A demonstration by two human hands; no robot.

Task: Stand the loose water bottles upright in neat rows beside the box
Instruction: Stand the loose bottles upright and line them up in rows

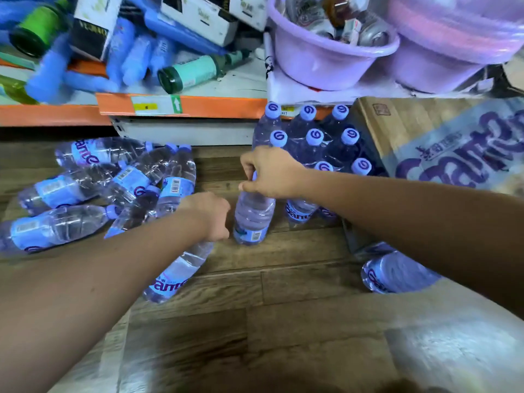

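The upright bottle (252, 217) on the floor beside the box (442, 143) is gripped at its neck by the right hand (269, 173). The left hand (211, 215) is closed around a lying bottle (175, 272). Filled bottles are judged heavy, thin-walled and slippery; the stiffer neck is preferred.

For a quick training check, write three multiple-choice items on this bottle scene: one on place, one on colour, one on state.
1. Where does the printed cardboard box lie relative to the upright clear plastic water bottles with caps?
A. to the viewer's right
B. to the viewer's left
C. on top

2. What colour are the upright bottles' caps?
A. red
B. light blue
C. black

3. The bottle under the right hand is
A. lying flat
B. upside down
C. upright on the wooden floor

Answers: 1 A, the box borders the rows' right side. 2 B, the caps show light blue. 3 C, its base rests on the floor.
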